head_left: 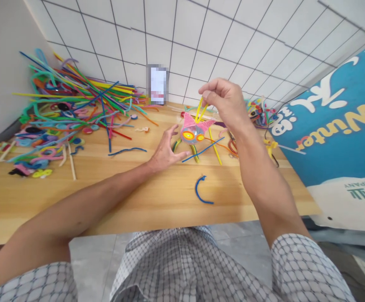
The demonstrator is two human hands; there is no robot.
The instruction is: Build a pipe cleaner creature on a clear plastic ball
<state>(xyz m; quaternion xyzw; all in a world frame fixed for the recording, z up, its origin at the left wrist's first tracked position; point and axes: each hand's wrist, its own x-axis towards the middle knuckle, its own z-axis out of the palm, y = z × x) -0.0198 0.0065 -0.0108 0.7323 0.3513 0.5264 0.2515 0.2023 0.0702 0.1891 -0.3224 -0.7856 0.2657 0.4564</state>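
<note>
1. The right hand is raised over the far middle of the light wooden table. Its fingertips are pinched shut on a thin yellow fuzzy pipe cleaner, whose two strands run steeply down and to the left.
2. The strands meet the top of a pink-and-grey pipe-cleaner face with orange-and-yellow eyes, below and left of that hand.
3. The left hand lies open with fingers spread, just beside the face on its near-left.

A small fuzzy pipe-cleaner figure is seen in pink stripes, with orange-and-yellow ringed eyes on grey-blue. A thin yellow pipe-cleaner loop is shown at its 12 o'clock, a curved blue pipe-cleaner piece at its 6 o'clock. The short-sleeved shirt is checked in grey and white. The wooden tabletop is grained pale honey.
</note>
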